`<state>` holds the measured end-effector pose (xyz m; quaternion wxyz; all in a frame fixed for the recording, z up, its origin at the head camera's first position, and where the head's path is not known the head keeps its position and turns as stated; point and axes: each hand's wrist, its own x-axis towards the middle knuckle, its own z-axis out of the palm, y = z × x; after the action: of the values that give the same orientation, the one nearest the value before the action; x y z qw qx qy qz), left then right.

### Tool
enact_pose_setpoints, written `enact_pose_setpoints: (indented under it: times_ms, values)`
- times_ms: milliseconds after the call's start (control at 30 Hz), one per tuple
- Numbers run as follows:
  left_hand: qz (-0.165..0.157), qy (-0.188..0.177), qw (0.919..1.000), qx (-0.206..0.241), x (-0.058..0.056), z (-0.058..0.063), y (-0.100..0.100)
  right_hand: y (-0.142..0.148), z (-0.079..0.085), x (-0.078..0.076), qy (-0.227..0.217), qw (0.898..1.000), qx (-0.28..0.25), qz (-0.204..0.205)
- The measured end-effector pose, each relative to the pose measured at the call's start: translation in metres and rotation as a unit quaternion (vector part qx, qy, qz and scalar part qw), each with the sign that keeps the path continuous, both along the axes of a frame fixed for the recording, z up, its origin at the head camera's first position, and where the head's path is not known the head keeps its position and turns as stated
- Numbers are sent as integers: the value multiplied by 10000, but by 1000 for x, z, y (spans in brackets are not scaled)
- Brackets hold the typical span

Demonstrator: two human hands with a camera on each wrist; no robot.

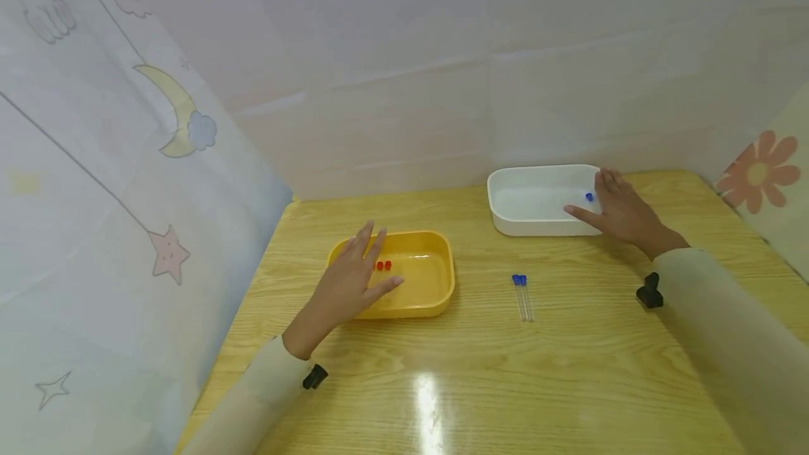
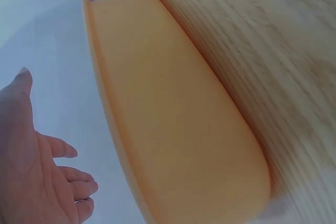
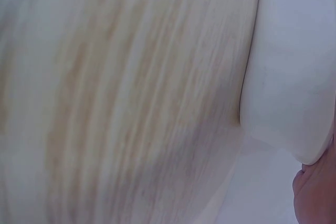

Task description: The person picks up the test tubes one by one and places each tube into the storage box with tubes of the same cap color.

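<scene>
My left hand (image 1: 344,286) is over the left part of a yellow tray (image 1: 450,272), fingers straight and thumb spread, with nothing in its grasp. Beside its fingers, small red caps (image 1: 384,265) show inside the tray; part of that row is hidden behind the hand. My right hand (image 1: 622,213) lies at the right end of a white tray (image 1: 537,228), its fingers extended over that end and the thumb reaching past the front rim. A small blue piece (image 1: 589,196) shows in the white tray near this hand. In the right wrist view, fingers (image 3: 315,192) meet the tray's edge.
Two slim clear tubes with blue caps (image 1: 520,279) lie side by side on the wooden table (image 1: 505,385), between the trays and nearer the front. A pale printed cloth (image 1: 392,76) stands behind and beside the table.
</scene>
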<state>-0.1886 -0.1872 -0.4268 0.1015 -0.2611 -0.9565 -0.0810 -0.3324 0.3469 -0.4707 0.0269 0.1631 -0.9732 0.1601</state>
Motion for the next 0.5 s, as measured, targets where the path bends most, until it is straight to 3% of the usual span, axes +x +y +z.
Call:
enact_pose_setpoints:
  times_ms: [500]
  values:
    - [-442,32,9987,-235,-1,15,47,-1,-2,0,-62,9999,-99,-40]
